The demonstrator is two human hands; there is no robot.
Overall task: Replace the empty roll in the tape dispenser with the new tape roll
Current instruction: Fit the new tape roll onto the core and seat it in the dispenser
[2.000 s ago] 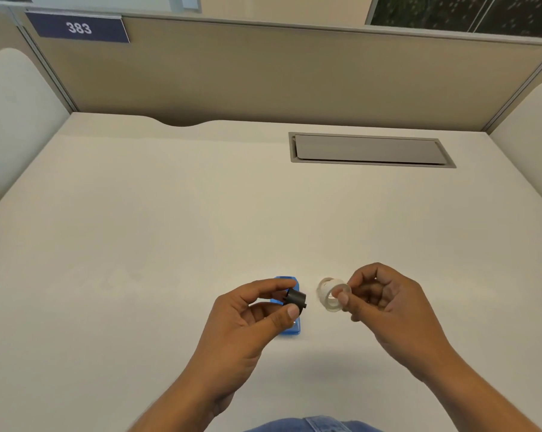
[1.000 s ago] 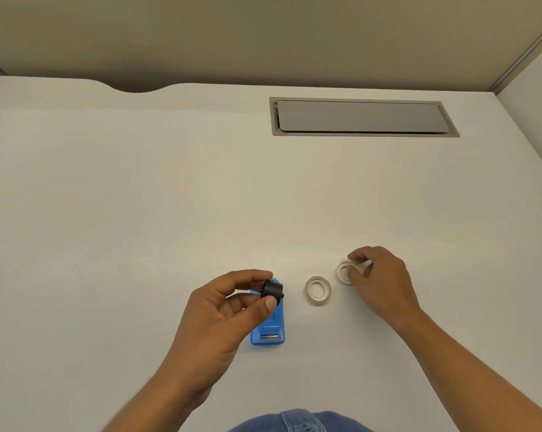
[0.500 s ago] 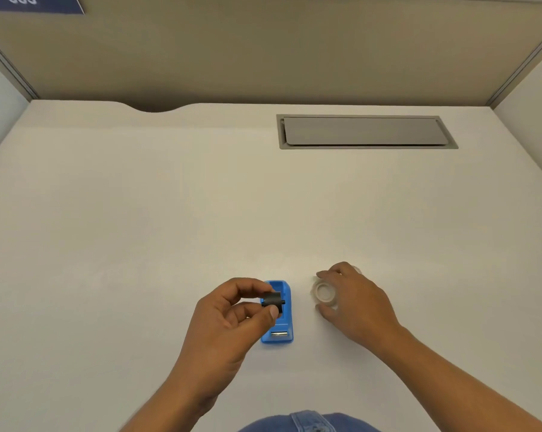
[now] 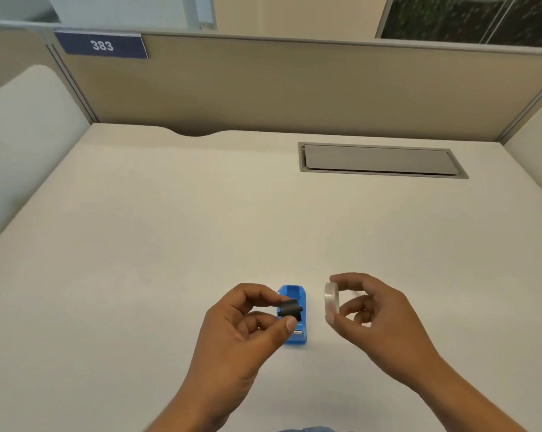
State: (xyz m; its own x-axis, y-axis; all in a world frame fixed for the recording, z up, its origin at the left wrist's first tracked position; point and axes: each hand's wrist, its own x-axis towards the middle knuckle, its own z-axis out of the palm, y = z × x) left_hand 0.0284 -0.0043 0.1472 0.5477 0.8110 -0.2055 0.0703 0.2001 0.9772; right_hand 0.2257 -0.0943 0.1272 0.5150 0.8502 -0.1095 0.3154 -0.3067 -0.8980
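Observation:
A small blue tape dispenser (image 4: 298, 337) lies on the white desk (image 4: 170, 229) near its front edge. Just above the dispenser, my left hand (image 4: 241, 325) pinches a black spindle (image 4: 290, 308) between thumb and fingers. To the right, my right hand (image 4: 379, 322) holds a clear tape roll (image 4: 331, 302) upright on its edge, lifted off the desk, its flat side facing the spindle. A short gap separates roll and spindle. The other ring seen earlier is hidden behind my right hand.
A grey cable flap (image 4: 379, 160) is set into the desk at the back right. Beige partitions (image 4: 263, 85) enclose the back and sides, with a blue sign reading 383 (image 4: 101, 45) at the upper left.
My right hand set one ring down on the desk, closed on the clear tape roll and lifted it upright. My left hand kept the black spindle over the dispenser.

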